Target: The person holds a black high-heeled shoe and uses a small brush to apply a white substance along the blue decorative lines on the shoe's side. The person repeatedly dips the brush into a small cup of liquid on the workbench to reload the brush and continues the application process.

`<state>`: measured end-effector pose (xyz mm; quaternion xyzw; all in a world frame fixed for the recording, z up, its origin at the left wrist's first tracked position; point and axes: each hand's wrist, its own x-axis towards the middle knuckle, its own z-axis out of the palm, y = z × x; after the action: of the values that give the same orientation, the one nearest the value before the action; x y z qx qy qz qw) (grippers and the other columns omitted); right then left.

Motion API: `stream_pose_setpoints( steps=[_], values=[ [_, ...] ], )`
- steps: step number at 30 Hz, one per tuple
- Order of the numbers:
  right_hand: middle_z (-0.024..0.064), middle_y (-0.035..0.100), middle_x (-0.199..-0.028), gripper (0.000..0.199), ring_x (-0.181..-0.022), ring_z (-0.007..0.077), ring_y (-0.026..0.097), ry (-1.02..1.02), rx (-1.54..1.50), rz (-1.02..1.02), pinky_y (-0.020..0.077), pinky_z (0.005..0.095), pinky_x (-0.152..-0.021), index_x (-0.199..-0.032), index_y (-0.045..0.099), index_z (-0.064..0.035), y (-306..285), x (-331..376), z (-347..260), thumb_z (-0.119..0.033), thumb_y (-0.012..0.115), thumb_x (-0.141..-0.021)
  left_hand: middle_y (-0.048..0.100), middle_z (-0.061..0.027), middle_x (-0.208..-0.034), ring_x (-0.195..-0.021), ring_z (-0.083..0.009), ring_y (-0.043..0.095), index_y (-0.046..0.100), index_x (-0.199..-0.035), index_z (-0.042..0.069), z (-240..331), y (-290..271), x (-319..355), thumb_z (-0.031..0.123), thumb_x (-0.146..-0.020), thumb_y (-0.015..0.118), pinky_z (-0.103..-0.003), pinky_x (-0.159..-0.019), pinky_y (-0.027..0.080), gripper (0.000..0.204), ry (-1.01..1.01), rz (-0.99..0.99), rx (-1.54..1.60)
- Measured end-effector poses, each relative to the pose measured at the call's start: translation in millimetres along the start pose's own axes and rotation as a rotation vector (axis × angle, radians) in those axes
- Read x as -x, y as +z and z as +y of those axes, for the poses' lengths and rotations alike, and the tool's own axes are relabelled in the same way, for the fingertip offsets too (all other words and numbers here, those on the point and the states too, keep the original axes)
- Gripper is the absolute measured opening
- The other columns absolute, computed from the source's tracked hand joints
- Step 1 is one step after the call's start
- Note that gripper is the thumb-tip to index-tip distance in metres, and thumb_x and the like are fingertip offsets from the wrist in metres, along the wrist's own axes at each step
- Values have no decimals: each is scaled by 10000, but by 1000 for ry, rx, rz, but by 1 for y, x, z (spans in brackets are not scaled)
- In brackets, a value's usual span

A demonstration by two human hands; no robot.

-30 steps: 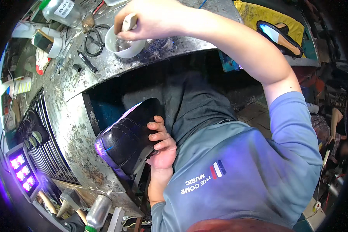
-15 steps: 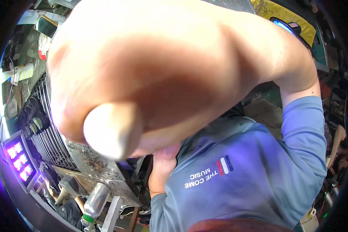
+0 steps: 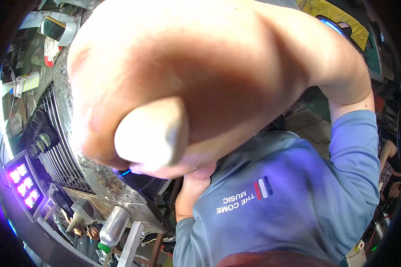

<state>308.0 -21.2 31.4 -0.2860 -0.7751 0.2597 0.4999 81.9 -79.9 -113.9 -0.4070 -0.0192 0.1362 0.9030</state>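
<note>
My right arm is raised across the view, very close and overexposed, so my right hand (image 3: 93,115) fills much of the left and middle. One finger carries a white cover (image 3: 149,131) that looks like a finger cot. The other fingers of this hand do not show clearly, nor does anything in them. Behind and below it, a bit of my left hand (image 3: 204,171) shows above the bent forearm, its fingers hidden by the right arm. Both hands are up close to the head, over my grey-blue T-shirt (image 3: 294,209).
Left lies a worn metal bench (image 3: 107,180) with a bar rack (image 3: 62,138) and a dark shoe (image 3: 42,127). A phone (image 3: 52,29), a red-and-white glove (image 3: 51,51), a purple-lit panel (image 3: 24,184) and a green-capped clear bottle (image 3: 114,227) are around it. A co-worker's hand (image 3: 92,232) shows beyond.
My right arm and the white-covered finger have shifted right, the finger also slightly up. My left hand appears a little further right. More of the bench shows beside the arm.
</note>
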Motion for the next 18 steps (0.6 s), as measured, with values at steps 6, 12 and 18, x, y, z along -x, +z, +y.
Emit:
stream_pose_setpoints(
  steps=[6,12,18],
  values=[
    [113,738,-772,153,-709,258,721,-2,-10,-3,573,351,-675,-809,738,-23,4,2,2,-168,780,-783,756,-130,-1079,-817,-258,766,441,-1404,-15,2,-8,-15,159,-1051,492,-371,-663,623,397,-237,-190,68],
    [113,737,-762,152,-698,256,720,-8,-22,-5,571,351,-668,-795,737,-22,8,5,6,-167,779,-777,762,-162,-1024,-808,-292,772,448,-1362,-37,-19,-4,-19,146,-1065,458,-383,-677,632,349,-206,-230,93],
    [113,735,-752,152,-688,255,718,2,-24,-21,569,351,-660,-780,735,-21,9,8,11,-167,777,-770,768,-185,-999,-817,-309,775,456,-1334,-56,-13,-4,-25,139,-1058,465,-393,-690,634,338,-270,-338,90]
  ],
)
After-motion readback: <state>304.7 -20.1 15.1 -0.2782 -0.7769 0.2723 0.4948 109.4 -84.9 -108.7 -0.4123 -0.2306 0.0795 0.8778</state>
